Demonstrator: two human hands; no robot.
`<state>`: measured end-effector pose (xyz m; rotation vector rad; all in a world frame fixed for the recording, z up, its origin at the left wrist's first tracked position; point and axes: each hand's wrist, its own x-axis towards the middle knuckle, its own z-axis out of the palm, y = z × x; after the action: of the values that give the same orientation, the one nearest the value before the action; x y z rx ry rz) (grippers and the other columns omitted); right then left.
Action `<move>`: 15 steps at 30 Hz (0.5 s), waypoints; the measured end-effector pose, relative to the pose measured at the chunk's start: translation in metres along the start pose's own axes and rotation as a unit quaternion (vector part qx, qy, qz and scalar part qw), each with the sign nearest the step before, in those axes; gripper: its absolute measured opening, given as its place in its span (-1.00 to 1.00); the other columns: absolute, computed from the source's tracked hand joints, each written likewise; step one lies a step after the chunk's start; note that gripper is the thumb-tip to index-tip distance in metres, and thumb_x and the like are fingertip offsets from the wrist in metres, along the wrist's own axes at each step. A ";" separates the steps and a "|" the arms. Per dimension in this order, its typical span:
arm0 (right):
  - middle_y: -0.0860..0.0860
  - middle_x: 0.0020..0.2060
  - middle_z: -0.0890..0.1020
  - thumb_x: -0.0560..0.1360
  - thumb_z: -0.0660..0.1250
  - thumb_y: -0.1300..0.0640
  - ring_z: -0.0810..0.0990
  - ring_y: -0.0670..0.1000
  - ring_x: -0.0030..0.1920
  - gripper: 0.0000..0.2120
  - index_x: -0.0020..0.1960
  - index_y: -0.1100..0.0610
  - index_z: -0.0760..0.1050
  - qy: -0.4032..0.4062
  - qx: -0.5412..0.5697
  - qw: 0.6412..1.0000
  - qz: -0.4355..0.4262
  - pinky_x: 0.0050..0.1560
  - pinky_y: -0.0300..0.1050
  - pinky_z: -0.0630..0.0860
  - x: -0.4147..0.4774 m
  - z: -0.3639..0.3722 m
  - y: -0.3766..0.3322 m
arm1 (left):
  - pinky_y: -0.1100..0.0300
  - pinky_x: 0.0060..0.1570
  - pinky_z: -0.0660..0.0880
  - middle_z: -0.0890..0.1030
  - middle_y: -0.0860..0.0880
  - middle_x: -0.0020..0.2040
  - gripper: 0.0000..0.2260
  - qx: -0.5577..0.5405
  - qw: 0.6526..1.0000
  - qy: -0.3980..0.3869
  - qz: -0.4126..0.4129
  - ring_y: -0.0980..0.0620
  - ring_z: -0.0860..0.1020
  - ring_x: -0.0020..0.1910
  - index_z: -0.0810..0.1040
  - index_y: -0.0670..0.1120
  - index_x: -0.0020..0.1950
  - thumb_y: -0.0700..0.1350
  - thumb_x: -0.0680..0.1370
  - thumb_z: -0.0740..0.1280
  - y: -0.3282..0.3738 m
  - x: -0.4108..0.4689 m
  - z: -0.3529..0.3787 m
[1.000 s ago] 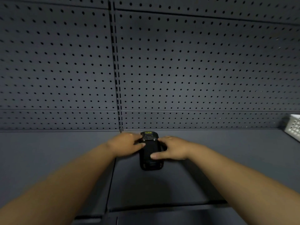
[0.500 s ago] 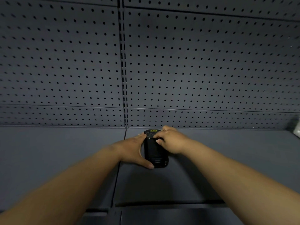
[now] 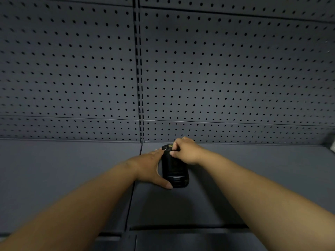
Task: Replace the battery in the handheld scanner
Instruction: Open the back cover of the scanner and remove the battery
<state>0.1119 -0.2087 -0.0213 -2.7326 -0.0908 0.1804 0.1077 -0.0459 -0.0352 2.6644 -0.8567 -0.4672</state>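
Observation:
A black handheld scanner (image 3: 174,169) lies flat on the dark grey shelf (image 3: 253,178), its long side pointing away from me, a small yellow mark at its far end. My left hand (image 3: 150,168) lies against its left side, thumb stretched along the near left corner and fingers touching the far left edge. My right hand (image 3: 186,151) curls over the scanner's far end, fingertips pinched on something small and dark there. What exactly they pinch is too small to tell. No loose battery is in view.
A grey pegboard wall (image 3: 217,78) rises right behind the shelf, with a slotted upright (image 3: 139,78) at the middle. A seam (image 3: 133,187) splits the shelf into two boards. A pale blurred object (image 3: 332,144) sits at the far right edge.
My left hand has slid from the scanner's top to its left side, thumb along the near corner. My right hand has moved from the scanner's middle up to its far end and curled there.

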 end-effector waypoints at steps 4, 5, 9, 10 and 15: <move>-0.02 -0.20 0.51 0.51 0.32 0.16 0.48 -0.02 -0.10 -0.93 -0.07 0.08 0.43 -0.023 0.219 0.976 0.000 0.04 -0.15 0.37 -0.003 -0.013 0.009 | 0.08 0.46 0.23 0.25 0.02 0.49 0.04 -0.012 1.000 -0.007 0.002 0.05 0.26 0.44 0.01 0.10 0.49 0.29 0.16 0.50 -0.003 0.001 -0.001; -0.01 -0.23 0.53 0.51 0.32 0.21 0.49 -0.03 -0.13 -0.93 -0.11 0.08 0.45 -0.025 0.288 0.957 0.003 0.06 -0.14 0.37 -0.004 -0.016 0.012 | 0.10 0.47 0.20 0.22 0.02 0.51 0.04 -0.015 1.000 -0.010 0.004 0.05 0.24 0.45 -0.01 0.09 0.49 0.27 0.18 0.51 -0.002 0.001 -0.001; 0.06 -0.23 0.57 0.52 0.26 0.33 0.51 0.00 -0.16 -0.85 -0.15 0.13 0.51 -0.002 0.458 0.889 0.026 -0.02 -0.14 0.42 -0.011 -0.032 0.037 | 0.17 0.49 0.09 0.16 -0.01 0.53 0.01 -0.014 1.000 -0.010 0.005 0.05 0.16 0.49 0.00 0.01 0.51 0.20 0.25 0.51 -0.001 0.001 -0.002; 0.07 -0.22 0.58 0.52 0.25 0.33 0.52 0.02 -0.14 -0.86 -0.14 0.15 0.52 0.004 0.468 0.883 0.038 -0.01 -0.12 0.43 -0.014 -0.036 0.045 | 0.17 0.50 0.08 0.16 -0.02 0.54 0.01 -0.008 1.000 -0.008 0.002 0.05 0.15 0.50 0.00 -0.01 0.51 0.21 0.25 0.51 -0.002 0.001 -0.001; 0.13 -0.18 0.61 0.53 0.26 0.31 0.56 0.12 0.02 -0.90 -0.03 0.30 0.54 0.012 0.424 0.898 0.120 0.20 -0.03 0.45 -0.032 -0.038 0.086 | 0.16 0.50 0.09 0.15 -0.03 0.54 0.03 0.006 1.000 -0.006 -0.009 0.04 0.16 0.50 -0.01 -0.07 0.52 0.22 0.25 0.50 -0.001 0.000 0.000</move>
<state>0.0887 -0.3052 -0.0165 -1.8600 0.2753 0.1955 0.1085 -0.0450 -0.0363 2.6851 -0.8420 -0.4830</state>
